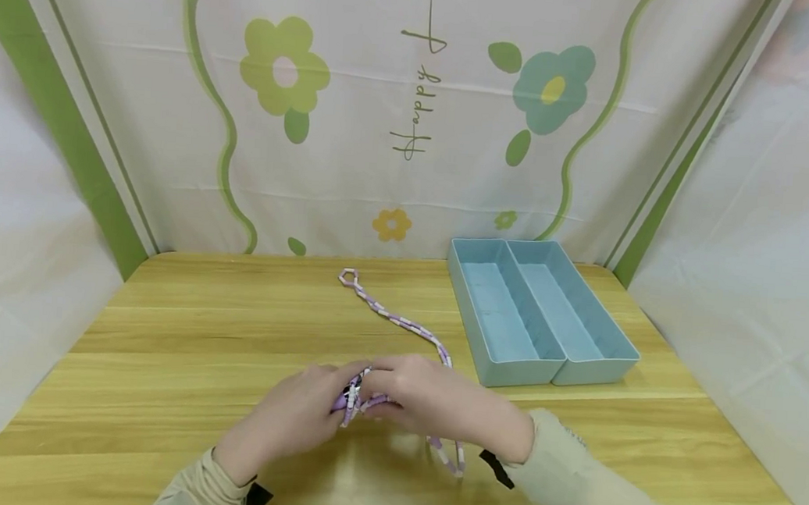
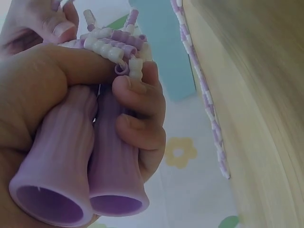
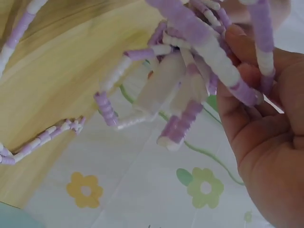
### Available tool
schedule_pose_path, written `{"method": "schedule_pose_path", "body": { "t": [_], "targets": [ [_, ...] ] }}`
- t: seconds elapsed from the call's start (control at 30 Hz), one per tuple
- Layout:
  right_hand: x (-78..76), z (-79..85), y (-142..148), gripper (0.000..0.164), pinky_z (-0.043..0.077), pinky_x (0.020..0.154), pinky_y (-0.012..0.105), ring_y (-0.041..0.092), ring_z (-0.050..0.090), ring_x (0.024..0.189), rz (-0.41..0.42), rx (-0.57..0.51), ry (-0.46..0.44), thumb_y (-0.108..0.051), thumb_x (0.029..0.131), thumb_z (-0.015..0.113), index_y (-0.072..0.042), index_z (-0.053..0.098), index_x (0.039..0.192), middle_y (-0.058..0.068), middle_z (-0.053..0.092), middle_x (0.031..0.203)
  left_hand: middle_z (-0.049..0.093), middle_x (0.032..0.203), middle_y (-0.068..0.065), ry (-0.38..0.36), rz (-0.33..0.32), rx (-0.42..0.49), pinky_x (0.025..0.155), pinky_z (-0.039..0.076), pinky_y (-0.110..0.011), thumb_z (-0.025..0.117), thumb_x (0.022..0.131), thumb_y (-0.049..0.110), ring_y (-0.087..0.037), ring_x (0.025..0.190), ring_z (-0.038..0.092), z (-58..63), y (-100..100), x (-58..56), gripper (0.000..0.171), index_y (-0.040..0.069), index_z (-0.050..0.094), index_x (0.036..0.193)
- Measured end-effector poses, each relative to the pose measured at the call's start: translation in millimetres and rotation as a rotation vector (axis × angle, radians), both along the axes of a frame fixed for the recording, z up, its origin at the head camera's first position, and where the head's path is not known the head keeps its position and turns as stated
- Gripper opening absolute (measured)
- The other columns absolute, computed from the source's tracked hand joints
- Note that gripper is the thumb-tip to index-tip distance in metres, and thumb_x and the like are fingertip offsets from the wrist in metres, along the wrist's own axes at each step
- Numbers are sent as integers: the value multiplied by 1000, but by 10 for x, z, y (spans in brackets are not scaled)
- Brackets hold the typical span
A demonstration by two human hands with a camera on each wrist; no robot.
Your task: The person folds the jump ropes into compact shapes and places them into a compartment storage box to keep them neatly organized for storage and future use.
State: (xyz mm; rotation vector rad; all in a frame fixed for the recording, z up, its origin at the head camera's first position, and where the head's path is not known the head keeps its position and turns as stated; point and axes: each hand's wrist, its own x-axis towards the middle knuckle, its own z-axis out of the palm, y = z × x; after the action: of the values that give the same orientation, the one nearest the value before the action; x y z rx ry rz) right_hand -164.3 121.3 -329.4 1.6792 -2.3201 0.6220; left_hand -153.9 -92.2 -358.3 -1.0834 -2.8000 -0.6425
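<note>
Tabletop (image 1: 216,325): yellow-brown wood, streaked grain running mostly left to right; two long light-blue trays at the far right, side by side and touching, left tray (image 1: 523,373) and right tray (image 1: 597,370), both upright, slanting from the far edge toward the near right; left of them, part of a beaded rope (image 1: 409,326), white and lilac segments, lies on the wood, strands doubled and close together; its far end opens into a small loop near the far edge; from there it runs nearer and rightward, passing just beside the left tray; another bend shows nearer still, contact with wood unclear.
</note>
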Motion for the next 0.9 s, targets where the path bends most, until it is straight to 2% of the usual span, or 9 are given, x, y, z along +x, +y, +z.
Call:
{"method": "schedule_pose_path", "body": {
  "t": [0.1, 0.2, 0.43, 0.67, 0.9],
  "targets": [
    [-47, 30, 18, 19, 45, 76, 10, 5, 60, 84, 45, -27, -84, -4, 83, 78, -4, 63, 95, 1, 62, 90, 54, 76, 8, 13, -6, -10, 57, 45, -29, 67, 80, 0, -9, 67, 51, -8, 6, 6, 52, 11, 59, 131],
    [-94, 65, 47, 22, 45, 75, 11, 6, 58, 82, 50, -37, -87, -5, 81, 81, -4, 63, 95, 1, 62, 88, 48, 73, 10, 3, -13, -16, 54, 41, -27, 66, 80, 0, -8, 64, 46, -5, 16, 14, 53, 13, 59, 131],
    [-215, 120, 116, 20, 46, 71, 14, 4, 55, 78, 61, -70, -147, -10, 79, 83, -6, 68, 90, -1, 64, 87, 52, 77, 10, -19, -29, -36, 56, 44, -28, 66, 82, 4, -9, 69, 50, 18, 39, 30, 47, 14, 60, 127],
    [-288, 138, 163, 8, 47, 66, 17, 4, 54, 77, 112, -154, -260, -7, 84, 79, -6, 73, 90, -3, 63, 89, 52, 77, 11, -46, -50, -60, 56, 44, -28, 65, 81, 3, -9, 70, 51, 13, 40, 33, 54, 12, 59, 133],
    [-334, 128, 190, 7, 47, 61, 19, 4, 53, 74, 142, -194, -302, -6, 86, 76, -8, 77, 92, -3, 65, 89, 51, 76, 10, -59, -69, -39, 55, 43, -26, 64, 80, 0, -9, 67, 49, 8, 45, 32, 55, 9, 59, 133]
  ]
}}
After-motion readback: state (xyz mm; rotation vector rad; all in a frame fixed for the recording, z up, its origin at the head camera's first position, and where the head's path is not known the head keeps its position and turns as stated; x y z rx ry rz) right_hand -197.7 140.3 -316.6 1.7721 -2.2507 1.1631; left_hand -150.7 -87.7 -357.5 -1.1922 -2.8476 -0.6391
